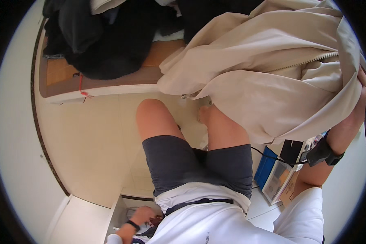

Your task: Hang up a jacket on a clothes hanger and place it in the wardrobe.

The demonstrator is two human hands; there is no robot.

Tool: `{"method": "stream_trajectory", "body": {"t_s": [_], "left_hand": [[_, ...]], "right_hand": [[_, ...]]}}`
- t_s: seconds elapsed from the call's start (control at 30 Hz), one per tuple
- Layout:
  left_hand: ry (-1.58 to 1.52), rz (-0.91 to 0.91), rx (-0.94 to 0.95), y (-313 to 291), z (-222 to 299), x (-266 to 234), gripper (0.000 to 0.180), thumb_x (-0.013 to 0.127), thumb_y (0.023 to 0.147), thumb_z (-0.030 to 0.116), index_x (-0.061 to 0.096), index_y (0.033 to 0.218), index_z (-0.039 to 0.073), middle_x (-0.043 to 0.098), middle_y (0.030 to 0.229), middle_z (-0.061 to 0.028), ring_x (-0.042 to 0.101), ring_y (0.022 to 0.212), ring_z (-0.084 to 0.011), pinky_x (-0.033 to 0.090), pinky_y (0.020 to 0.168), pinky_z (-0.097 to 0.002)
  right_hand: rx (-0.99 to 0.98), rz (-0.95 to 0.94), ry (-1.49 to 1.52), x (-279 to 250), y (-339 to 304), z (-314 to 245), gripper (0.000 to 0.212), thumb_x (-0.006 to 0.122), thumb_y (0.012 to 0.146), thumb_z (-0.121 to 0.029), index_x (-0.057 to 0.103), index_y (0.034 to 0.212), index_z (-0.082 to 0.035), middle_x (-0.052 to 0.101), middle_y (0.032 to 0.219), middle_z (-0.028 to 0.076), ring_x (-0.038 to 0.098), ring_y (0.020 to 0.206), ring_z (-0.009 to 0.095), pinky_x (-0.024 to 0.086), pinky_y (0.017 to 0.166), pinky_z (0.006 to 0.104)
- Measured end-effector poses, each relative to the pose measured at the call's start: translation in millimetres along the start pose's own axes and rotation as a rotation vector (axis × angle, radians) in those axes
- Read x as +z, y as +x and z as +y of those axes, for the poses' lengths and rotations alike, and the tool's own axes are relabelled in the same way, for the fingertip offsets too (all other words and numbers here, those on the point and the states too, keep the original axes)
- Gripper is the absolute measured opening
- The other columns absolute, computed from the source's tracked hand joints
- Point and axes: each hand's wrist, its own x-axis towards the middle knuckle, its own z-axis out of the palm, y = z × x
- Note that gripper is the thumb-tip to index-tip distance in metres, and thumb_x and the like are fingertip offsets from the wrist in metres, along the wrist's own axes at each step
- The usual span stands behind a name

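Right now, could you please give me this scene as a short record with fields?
Right hand: holding up a beige zip jacket
Jacket state: hanging in loose folds, zipper partly visible
Left hand: at a white open-topped container; whether it grips anything is unclear
Shelf: dark clothes heaped on it, red cord over its front edge
Lower right: blue panel, black cable

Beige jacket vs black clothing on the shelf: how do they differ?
Pose: the beige jacket is held up by the right hand; the black clothing lies heaped on the wooden shelf.
Colour: the jacket is pale, the clothing black.
Detail: the jacket shows a zipper; none shows on the black clothing.
Both are slack fabric.
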Motion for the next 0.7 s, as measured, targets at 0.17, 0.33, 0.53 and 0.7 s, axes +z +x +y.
{"method": "stream_trajectory", "body": {"t_s": [0.17, 0.33, 0.53, 0.7], "left_hand": [[0.348, -0.377, -0.840, -110, -132, 12, 0.020, 0.067, 0.084, 0.032, 0.076, 0.096, 0.019, 0.075, 0.099, -0.0043, 0.070, 0.098, -0.0259, 0.048, 0.088, -0.0514], [0.291, -0.366, -1.213, -152, -185, 64, 0.025, 0.067, 0.086, 0.031, 0.076, 0.105, 0.019, 0.073, 0.112, -0.0047, 0.067, 0.108, -0.0272, 0.047, 0.090, -0.0440], [0.265, -0.207, -1.138, -126, -154, 66, 0.048, 0.075, 0.076, 0.046, 0.074, 0.112, 0.015, 0.069, 0.120, -0.0127, 0.061, 0.121, -0.0304, 0.047, 0.098, -0.0490], [-0.525, 0.370, -0.592, -6, -85, 15, 0.057, 0.066, 0.086, 0.045, 0.065, 0.126, 0.005, 0.064, 0.128, -0.0182, 0.060, 0.121, -0.0329, 0.044, 0.106, -0.0416]], "right_hand": [[0.013, -0.006, 0.088, -17, -11, 6, 0.031, 0.056, 0.098, -0.015, 0.062, 0.120, 0.006, 0.069, 0.112, 0.017, 0.072, 0.091, 0.022, 0.061, 0.081, 0.0297], [-0.112, 0.021, -0.042, -50, -66, 14, 0.032, 0.054, 0.100, -0.014, 0.060, 0.123, 0.007, 0.068, 0.115, 0.018, 0.070, 0.098, 0.022, 0.059, 0.084, 0.0311], [0.120, 0.296, 0.253, -104, -93, 1, 0.035, 0.054, 0.100, -0.014, 0.057, 0.126, 0.011, 0.066, 0.119, 0.019, 0.069, 0.102, 0.023, 0.057, 0.087, 0.0325], [0.157, 0.124, 0.403, -118, -106, 0, 0.034, 0.053, 0.101, -0.014, 0.057, 0.125, 0.010, 0.066, 0.119, 0.019, 0.069, 0.101, 0.024, 0.056, 0.088, 0.0338]]}}
